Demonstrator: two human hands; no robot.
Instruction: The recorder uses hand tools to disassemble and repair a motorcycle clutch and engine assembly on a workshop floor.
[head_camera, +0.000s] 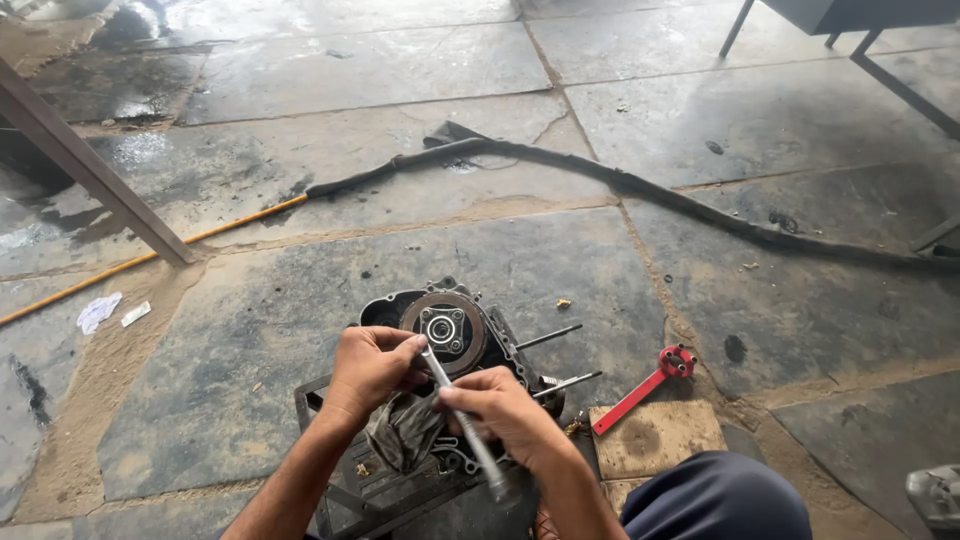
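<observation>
Both hands grasping: right hand (500, 410) grips T-wrench (462, 420), left hand (372, 368) steadies tip plus rag (405, 432). Clutch (444, 328) at 12 o'clock; I'd keep shaft square, no slipping.

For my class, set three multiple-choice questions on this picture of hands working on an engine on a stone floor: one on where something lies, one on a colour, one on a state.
1. Where does the long-handled tool with a ring head lie?
A. On the floor to the right of the engine
B. On top of the engine
C. In the left hand

2. What colour is that tool?
A. Blue
B. Red
C. Green

3. What is the right hand doing?
A. Resting flat on the floor
B. Hanging free of everything
C. Gripping a metal rod tool

Answers:
1 A: the red tool lies on the stone floor, right of the engine.
2 B: handle and head are red.
3 C: the right hand is closed around the metal rod tool, whose top end the left hand touches.
</observation>
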